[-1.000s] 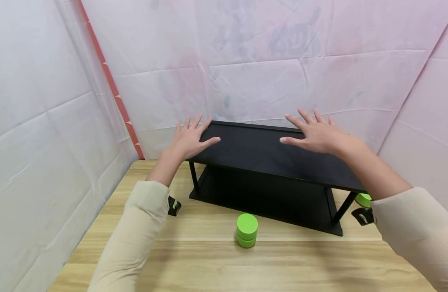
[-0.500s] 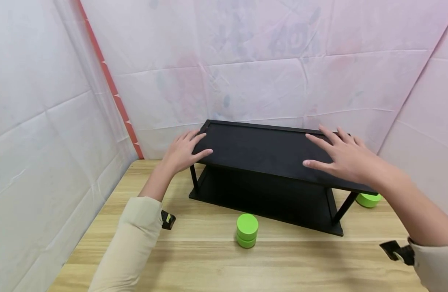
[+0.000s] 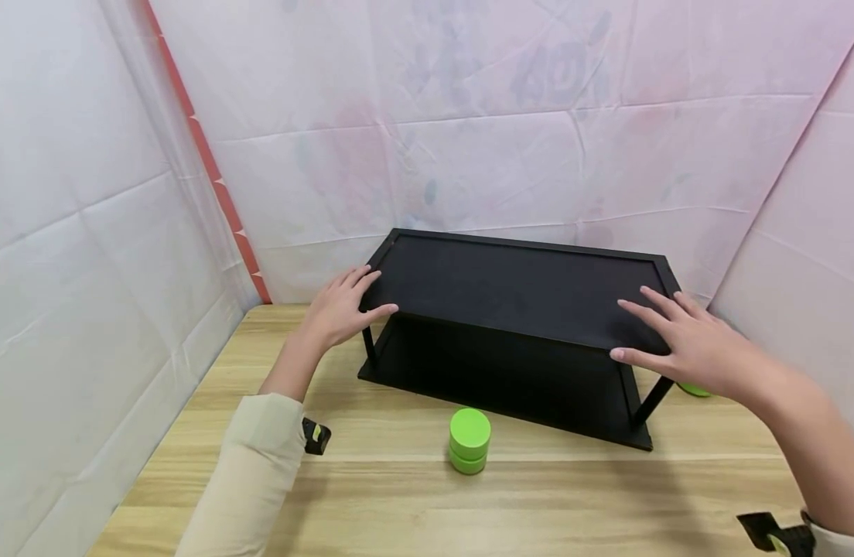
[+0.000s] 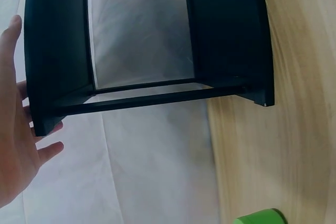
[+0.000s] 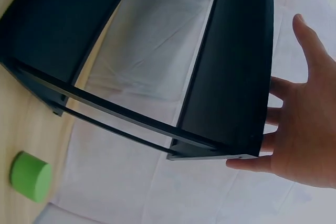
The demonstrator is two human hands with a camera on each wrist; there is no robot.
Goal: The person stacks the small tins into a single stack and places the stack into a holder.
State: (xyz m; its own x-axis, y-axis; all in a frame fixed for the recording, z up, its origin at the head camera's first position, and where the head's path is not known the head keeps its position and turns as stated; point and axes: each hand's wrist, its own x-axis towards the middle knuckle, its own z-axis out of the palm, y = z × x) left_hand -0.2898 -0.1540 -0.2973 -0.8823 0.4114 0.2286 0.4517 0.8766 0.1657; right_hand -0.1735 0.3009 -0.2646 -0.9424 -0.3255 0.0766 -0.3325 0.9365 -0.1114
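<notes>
A black two-tier shelf [image 3: 517,286] stands at a slight angle on the table in the head view. My left hand [image 3: 338,309] is at the left end of its upper board, fingers spread and fingertips right at the edge. At the opposite end, my right hand [image 3: 705,348] reaches over the right front corner with fingers extended. Each wrist view shows the fingers behind the upper board and the thumb apart from it: left hand [image 4: 16,145], right hand [image 5: 307,135]. Neither hand curls round the board.
A green two-part cylinder [image 3: 469,441] stands on the wooden table [image 3: 413,510] in front of the shelf. Partly hidden behind the right post is another green piece [image 3: 695,390]. White sheeting [image 3: 490,170] rises close behind the shelf and along both sides.
Both hands have come down and moved apart, from over the upper board to its two ends. My right hand travelled farther, rightward and nearer. The shelf and the front green cylinder stay in place.
</notes>
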